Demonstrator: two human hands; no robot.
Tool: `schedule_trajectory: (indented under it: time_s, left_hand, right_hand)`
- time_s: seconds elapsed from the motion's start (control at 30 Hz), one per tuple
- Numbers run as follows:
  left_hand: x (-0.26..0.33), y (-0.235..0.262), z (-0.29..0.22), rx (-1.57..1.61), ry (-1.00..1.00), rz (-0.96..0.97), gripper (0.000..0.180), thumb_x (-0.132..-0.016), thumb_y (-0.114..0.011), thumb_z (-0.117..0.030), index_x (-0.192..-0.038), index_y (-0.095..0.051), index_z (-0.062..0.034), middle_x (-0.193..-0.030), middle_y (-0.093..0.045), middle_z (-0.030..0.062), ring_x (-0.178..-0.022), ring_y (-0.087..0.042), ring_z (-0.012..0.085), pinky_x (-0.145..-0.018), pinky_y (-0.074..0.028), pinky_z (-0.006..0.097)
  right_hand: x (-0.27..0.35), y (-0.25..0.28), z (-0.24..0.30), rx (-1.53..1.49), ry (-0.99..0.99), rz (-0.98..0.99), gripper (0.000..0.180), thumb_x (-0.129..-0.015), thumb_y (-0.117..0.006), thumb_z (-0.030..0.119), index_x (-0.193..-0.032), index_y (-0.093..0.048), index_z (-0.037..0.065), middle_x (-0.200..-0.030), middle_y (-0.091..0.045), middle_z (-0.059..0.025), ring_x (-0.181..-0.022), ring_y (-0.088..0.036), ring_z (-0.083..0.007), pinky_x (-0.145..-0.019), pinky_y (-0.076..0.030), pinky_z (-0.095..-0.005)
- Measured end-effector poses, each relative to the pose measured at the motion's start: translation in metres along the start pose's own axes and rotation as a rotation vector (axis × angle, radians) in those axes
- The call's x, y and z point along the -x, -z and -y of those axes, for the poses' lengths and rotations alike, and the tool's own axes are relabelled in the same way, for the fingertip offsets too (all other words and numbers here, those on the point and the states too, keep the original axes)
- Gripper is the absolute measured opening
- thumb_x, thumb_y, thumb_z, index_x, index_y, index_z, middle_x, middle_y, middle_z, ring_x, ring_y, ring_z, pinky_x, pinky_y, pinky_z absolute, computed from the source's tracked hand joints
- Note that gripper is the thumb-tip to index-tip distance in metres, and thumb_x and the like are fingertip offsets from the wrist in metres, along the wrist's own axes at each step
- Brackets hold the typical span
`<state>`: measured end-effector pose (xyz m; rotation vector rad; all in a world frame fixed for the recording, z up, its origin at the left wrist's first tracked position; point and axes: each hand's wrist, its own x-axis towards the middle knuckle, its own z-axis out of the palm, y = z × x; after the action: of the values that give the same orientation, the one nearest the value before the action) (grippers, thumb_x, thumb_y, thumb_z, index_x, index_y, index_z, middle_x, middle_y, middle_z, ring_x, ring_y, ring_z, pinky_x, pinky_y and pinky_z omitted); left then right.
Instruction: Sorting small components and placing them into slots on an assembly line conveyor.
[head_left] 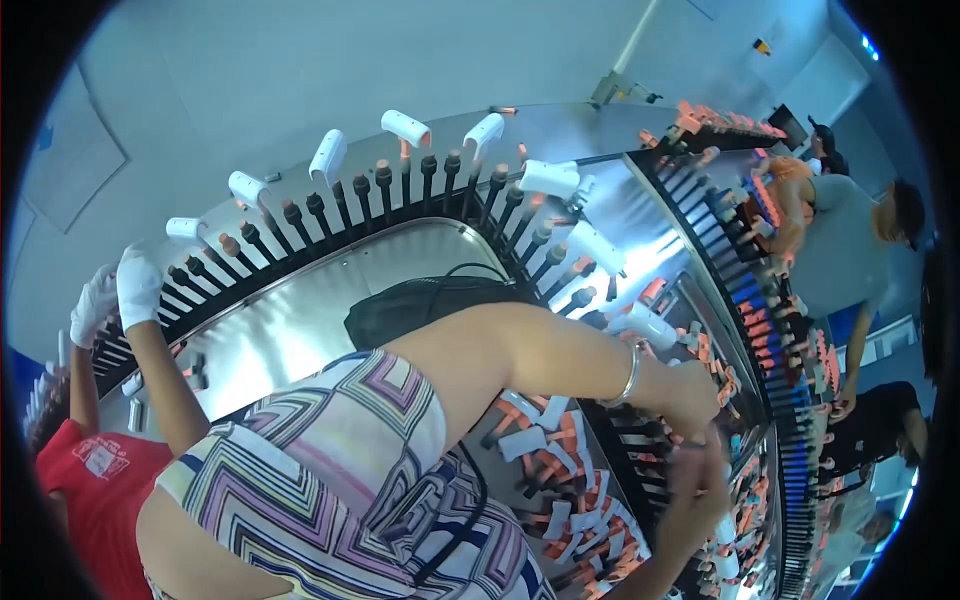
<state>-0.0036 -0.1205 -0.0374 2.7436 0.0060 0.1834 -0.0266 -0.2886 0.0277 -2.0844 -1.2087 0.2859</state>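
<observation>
My left arm, with a silver bracelet (633,371) at the wrist, reaches across to the right. My left hand (692,398) is bent downward there, its fingers mostly hidden. Close below it is my right hand (698,485), its fingers smeared by motion. I cannot make out anything held in either one. Both hands are over a rack with a row of black posts (640,445). Beside them, to the left, lies a pile of white curved plastic shells and orange-pink holders (560,470). A white shell (645,325) stands just above my left wrist.
A black bag (400,315) lies on the steel counter (270,325). Black posts (383,180) edge the counter, some bearing white shells (405,127). At left, a co-worker in a red shirt (100,480) raises white-gloved hands (138,285). Several people stand across a long rack (755,330) at right.
</observation>
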Motion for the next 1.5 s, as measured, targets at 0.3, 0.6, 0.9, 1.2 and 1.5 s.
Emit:
schedule_trajectory:
  time_s: [0.3, 0.6, 0.9, 1.2, 1.5]
  left_hand:
    - [0.004, 0.036, 0.095, -0.146, 0.188, -0.038, 0.064, -0.080, -0.052, -0.062, -0.113, -0.057, -0.0072, -0.085, -0.067, 0.0155, -0.079, -0.066, 0.0356, -0.070, -0.050, 0.050]
    - [-0.063, 0.071, 0.011, -0.391, -0.276, -0.782, 0.034, -0.082, -0.059, -0.035, -0.091, -0.061, -0.0028, -0.095, -0.058, 0.0124, -0.097, -0.055, 0.0266, -0.085, -0.042, 0.037]
    - [-0.118, 0.025, 0.001, -0.038, 0.279, 0.206, 0.052, -0.094, -0.036, -0.046, -0.099, -0.066, -0.0043, -0.096, -0.065, 0.0171, -0.088, -0.065, 0.0307, -0.075, -0.051, 0.044]
    - [-0.071, 0.035, 0.036, -0.249, 0.149, -0.398, 0.033, -0.088, -0.053, -0.033, -0.099, -0.064, -0.0031, -0.104, -0.060, 0.0170, -0.096, -0.060, 0.0331, -0.083, -0.048, 0.043]
    - [-0.144, 0.029, -0.048, -0.124, -0.149, -0.620, 0.027, -0.085, -0.056, -0.021, -0.103, -0.060, -0.0018, -0.100, -0.060, 0.0143, -0.098, -0.056, 0.0313, -0.089, -0.043, 0.041]
  right_hand:
    - [-0.045, -0.157, -0.035, 0.591, 0.574, 0.692, 0.066, -0.087, -0.057, 0.028, -0.144, -0.026, 0.017, -0.085, -0.066, -0.0151, -0.075, -0.065, -0.0340, -0.065, -0.051, -0.0445]
    - [-0.071, 0.141, -0.037, 0.252, 0.291, -0.669, 0.031, -0.091, -0.055, 0.013, -0.121, -0.058, 0.005, -0.093, -0.066, -0.0112, -0.081, -0.061, -0.0206, -0.076, -0.047, -0.0339]
    - [-0.158, 0.061, -0.170, 0.458, -0.076, -0.087, 0.035, -0.092, -0.043, 0.039, -0.103, -0.062, 0.011, -0.103, -0.064, -0.0112, -0.096, -0.061, -0.0318, -0.079, -0.048, -0.0448]
    - [-0.145, 0.065, -0.118, 0.331, 0.298, -0.317, 0.032, -0.088, -0.057, 0.028, -0.112, -0.059, 0.007, -0.106, -0.064, -0.0111, -0.095, -0.062, -0.0282, -0.079, -0.045, -0.0417]
    - [-0.161, 0.172, -0.131, 0.383, 0.239, -0.599, 0.033, -0.091, -0.051, 0.030, -0.111, -0.061, 0.006, -0.105, -0.064, -0.0152, -0.096, -0.060, -0.0312, -0.080, -0.043, -0.0414]
